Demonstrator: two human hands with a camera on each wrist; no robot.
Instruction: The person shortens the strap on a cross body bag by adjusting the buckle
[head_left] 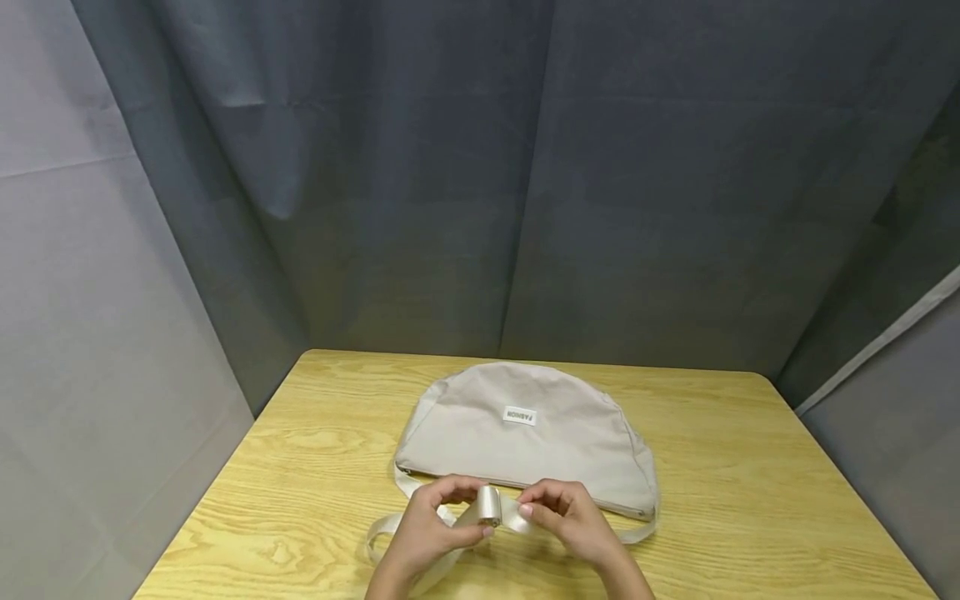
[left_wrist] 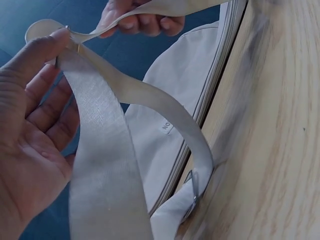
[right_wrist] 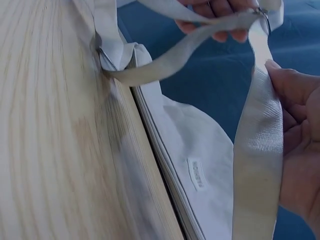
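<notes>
A beige fabric bag (head_left: 525,450) lies on the table, its zipper edge toward the person and its small white label upside down. In front of it, my left hand (head_left: 431,529) pinches the shoulder strap (left_wrist: 107,150) between thumb and fingers, where it folds over at a metal slider buckle (right_wrist: 266,21). Just right of that fold, my right hand (head_left: 566,517) pinches a flat stretch of the same strap between thumb and fingers. Another metal strap fitting (left_wrist: 192,195) hangs near the bag's end in the left wrist view.
The wood-grain table (head_left: 285,492) carries the bag. A loose loop of strap (head_left: 372,533) lies left of the left hand. A dark curtain (head_left: 420,192) hangs behind the table, with pale grey panels (head_left: 97,333) at the sides.
</notes>
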